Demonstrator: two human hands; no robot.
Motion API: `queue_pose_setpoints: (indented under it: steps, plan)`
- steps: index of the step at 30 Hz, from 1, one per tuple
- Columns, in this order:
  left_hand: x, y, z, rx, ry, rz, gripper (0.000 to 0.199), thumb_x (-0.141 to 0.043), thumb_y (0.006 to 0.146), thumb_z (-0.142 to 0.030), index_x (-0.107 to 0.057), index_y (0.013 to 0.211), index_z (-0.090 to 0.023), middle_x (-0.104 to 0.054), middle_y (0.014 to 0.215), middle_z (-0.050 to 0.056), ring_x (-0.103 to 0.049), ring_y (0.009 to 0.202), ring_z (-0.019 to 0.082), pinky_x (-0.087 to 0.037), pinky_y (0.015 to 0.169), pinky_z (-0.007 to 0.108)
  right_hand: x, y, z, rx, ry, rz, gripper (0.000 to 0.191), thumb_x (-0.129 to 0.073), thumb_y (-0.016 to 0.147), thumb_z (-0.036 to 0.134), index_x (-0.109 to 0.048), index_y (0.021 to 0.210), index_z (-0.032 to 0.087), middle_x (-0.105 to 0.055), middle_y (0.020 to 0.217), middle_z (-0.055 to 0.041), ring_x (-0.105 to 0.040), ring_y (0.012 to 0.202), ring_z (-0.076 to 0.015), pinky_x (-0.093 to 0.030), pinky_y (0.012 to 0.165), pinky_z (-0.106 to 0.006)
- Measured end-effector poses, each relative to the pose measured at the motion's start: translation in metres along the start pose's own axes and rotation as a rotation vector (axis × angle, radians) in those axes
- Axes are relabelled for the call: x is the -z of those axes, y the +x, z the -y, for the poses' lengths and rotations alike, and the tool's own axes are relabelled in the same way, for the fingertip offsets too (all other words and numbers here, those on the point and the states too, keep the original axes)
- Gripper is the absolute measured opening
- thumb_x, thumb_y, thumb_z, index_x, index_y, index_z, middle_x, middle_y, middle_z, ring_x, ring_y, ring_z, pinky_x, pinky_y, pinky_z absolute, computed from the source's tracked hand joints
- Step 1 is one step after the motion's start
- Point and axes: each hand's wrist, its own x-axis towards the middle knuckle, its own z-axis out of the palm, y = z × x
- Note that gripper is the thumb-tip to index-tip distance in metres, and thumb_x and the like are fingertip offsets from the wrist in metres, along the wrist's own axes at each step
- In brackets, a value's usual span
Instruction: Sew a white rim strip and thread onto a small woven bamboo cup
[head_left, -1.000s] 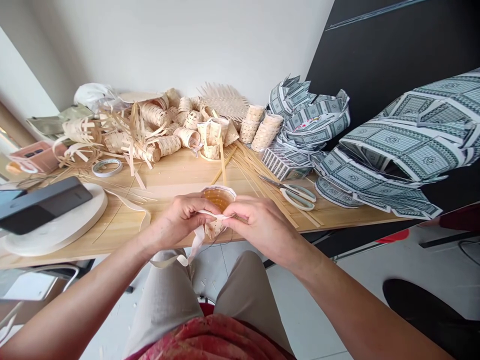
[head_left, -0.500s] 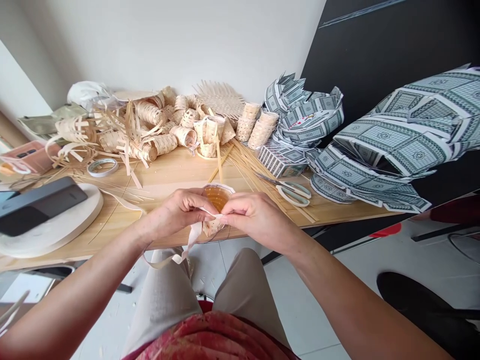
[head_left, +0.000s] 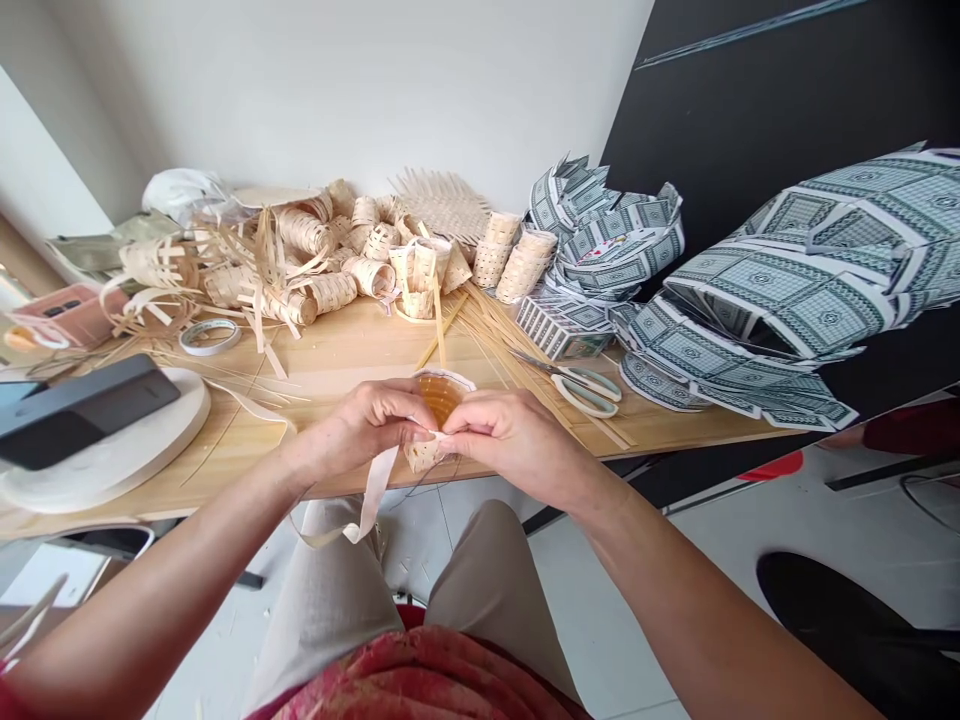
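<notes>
Frame center: left hand (head_left: 379, 417), right hand (head_left: 504, 428) pinch ribbon (head_left: 376, 488) at woven cup (head_left: 422, 458); far side edged white, much ribbon hanging loose.

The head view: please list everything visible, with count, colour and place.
Woven cup: one, pale, amber inside, front centre
Ribbon: one, cream, hanging front centre
Scissors: one pair, pale handles, right of centre
Wooden strips: many, tan, centre
Small baskets: many, pale, piled back left
Stacked cups: two stacks, pale, back centre
Woven mat: one, pale, back centre
Tape roll: one, white, left
Ribbon roll: one, white, left
Device: one, dark, on ribbon roll
Box: one, pink, far left
Bag: one, white, back left
Card constructions: several, greenish, right
Table: one, pale, middle
Wall: one, white, behind
Panel: one, black, back right
Floor: one, grey, below
Trousers: one pair, beige, lower centre
Left hand: one, bare, on ribbon
Right hand: one, bare, beside left
</notes>
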Motion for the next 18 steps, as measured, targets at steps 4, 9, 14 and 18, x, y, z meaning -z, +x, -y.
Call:
queue_pose_setpoints:
  steps: [4, 9, 14, 18]
  plan:
    - [-0.001, 0.0, 0.002, -0.049, 0.024, -0.003, 0.018, -0.055, 0.08, -0.024, -0.068, 0.076, -0.011, -0.06, 0.072, 0.004, -0.056, 0.066, 0.01, -0.045, 0.062, 0.019, -0.001, 0.0, 0.0, -0.031, 0.004, -0.013, 0.015, -0.06, 0.075, 0.021, -0.062, 0.061, 0.016, -0.056, 0.058, 0.004, -0.047, 0.059, -0.008, -0.031, 0.055, -0.02]
    - [-0.001, -0.005, 0.007, 0.026, -0.037, -0.049, 0.028, -0.055, 0.08, -0.036, -0.067, 0.079, -0.011, -0.061, 0.068, 0.004, -0.054, 0.053, 0.007, -0.045, 0.05, 0.017, 0.008, -0.007, 0.003, -0.049, 0.075, -0.066, 0.013, -0.05, 0.081, 0.024, -0.06, 0.087, 0.018, -0.054, 0.064, 0.0038, -0.045, 0.055, -0.008, -0.032, 0.051, -0.02]
    - [0.005, -0.01, 0.005, 0.0, 0.005, -0.194, 0.028, -0.057, 0.079, -0.035, -0.065, 0.077, -0.009, -0.057, 0.064, 0.001, -0.053, 0.048, 0.006, -0.045, 0.047, 0.017, 0.035, -0.031, 0.006, 0.01, -0.049, -0.282, 0.019, -0.037, 0.088, 0.023, -0.055, 0.095, 0.019, -0.055, 0.067, 0.0013, -0.052, 0.062, -0.0113, -0.04, 0.058, -0.023]
    - [0.01, -0.016, -0.012, -0.225, 0.331, -0.277, 0.019, -0.051, 0.084, -0.024, -0.064, 0.079, -0.011, -0.058, 0.065, 0.001, -0.055, 0.052, 0.006, -0.045, 0.049, 0.016, 0.052, -0.052, 0.015, 0.156, -0.232, -0.419, 0.011, -0.046, 0.085, 0.016, -0.055, 0.085, 0.022, -0.062, 0.07, 0.0025, -0.058, 0.065, -0.0115, -0.043, 0.06, -0.023]
